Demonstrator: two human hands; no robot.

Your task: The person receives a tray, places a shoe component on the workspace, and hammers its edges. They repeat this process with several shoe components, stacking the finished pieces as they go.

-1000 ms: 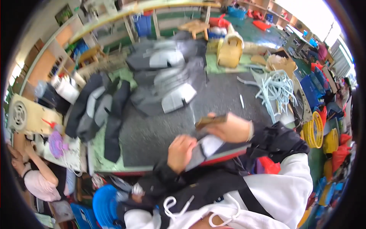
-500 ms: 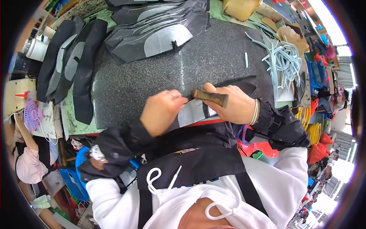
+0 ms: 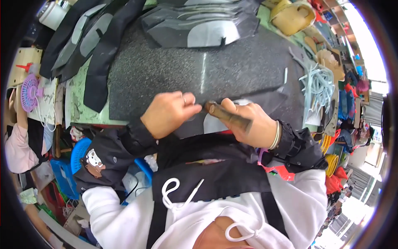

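Note:
My right hand [image 3: 257, 122] is closed around a hammer [image 3: 230, 116] with a worn brown head; its handle is hidden. The round end of the head points at my left hand [image 3: 168, 114]. That hand is closed, thumb and index finger pinched together over a black and grey sheet piece [image 3: 267, 101]. What the pinch holds is too small and hidden to make out. The piece lies at the near edge of a dark speckled slab [image 3: 161, 66], its far corner reaching right past my right hand. A pale grey patch [image 3: 212, 125] on it shows between my hands.
Similar black and grey pieces [image 3: 211, 33] lie in an overlapping row at the back. More black pieces [image 3: 103, 62] hang at the left. Pale blue strips [image 3: 317, 85] are heaped at the right, near a yellow container [image 3: 292, 18]. A purple fan [image 3: 31, 92] stands far left, beside another person.
The view has shifted, so the bench contents sit differently in the picture. My left hand has drawn slightly away from the piece's edge; the hammer remains in my right hand.

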